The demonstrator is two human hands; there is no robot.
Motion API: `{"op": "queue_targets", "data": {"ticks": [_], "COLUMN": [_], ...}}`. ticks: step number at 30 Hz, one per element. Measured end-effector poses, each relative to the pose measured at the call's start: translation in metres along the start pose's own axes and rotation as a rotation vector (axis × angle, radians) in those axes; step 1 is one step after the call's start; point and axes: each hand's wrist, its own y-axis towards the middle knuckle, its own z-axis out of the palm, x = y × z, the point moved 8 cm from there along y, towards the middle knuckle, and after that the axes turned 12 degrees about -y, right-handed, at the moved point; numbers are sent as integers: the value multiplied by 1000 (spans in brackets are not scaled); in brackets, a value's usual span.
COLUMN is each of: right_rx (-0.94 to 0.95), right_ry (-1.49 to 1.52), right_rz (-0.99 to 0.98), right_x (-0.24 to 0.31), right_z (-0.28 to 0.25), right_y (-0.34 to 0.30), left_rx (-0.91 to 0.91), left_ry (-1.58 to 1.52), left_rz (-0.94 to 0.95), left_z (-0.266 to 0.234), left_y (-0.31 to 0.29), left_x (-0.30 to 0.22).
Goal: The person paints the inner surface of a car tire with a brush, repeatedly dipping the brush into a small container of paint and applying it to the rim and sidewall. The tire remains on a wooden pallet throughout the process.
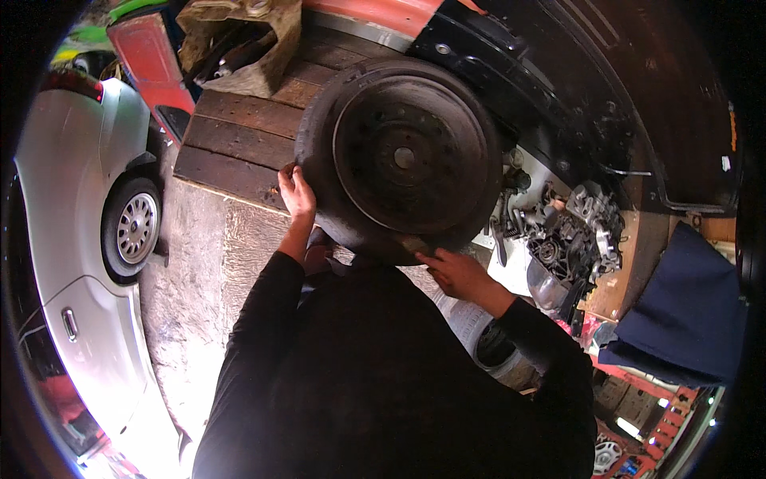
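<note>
At the wooden tabletop (239, 128), a dark wheel (399, 132) lay face-up, tyre (321, 140) already on its rim (375, 180); handling seemed under way, how much remained unclear. It sat between the left hand (298, 195), at its left edge, grip uncertain, and the right hand (461, 275), pinching a brownish piece (412, 243) against its near edge.

My sleeves (267, 307) are black, the wheel (471, 160) blackish grey. I see brown planks (239, 142), a silver car (80, 223), navy cloth (678, 311).
</note>
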Motion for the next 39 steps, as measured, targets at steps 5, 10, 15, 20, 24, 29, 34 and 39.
{"op": "queue_targets", "data": {"ticks": [5, 10, 15, 20, 24, 29, 34, 39], "right_rx": [-118, -218, -27, -269, -242, -194, -323, -406], "right_ry": [76, 187, 136, 173, 257, 451, 315, 641], "right_rz": [10, -67, 152, -17, -165, 166, 278, 326], "right_x": [-13, 15, -62, -63, -48, -160, -234, -236], "right_z": [-2, 18, 31, 13, 18, -6, -56, -45], "right_y": [-21, -8, -49, -62, -45, -54, -51, -47], "left_rx": [26, -18, -49, -41, -45, -30, -83, -85], "left_ry": [62, 169, 280, 353, 428, 526, 581, 596], "left_rz": [14, 87, 145, 155, 156, 151, 132, 136], "left_z": [8, 19, 9, 4, 10, 8, 2, 4], "left_y": [-6, -11, -5, 1, -2, -8, -24, -31], "left_x": [-4, -4, -1, 7, -6, -15, -10, -13]}}
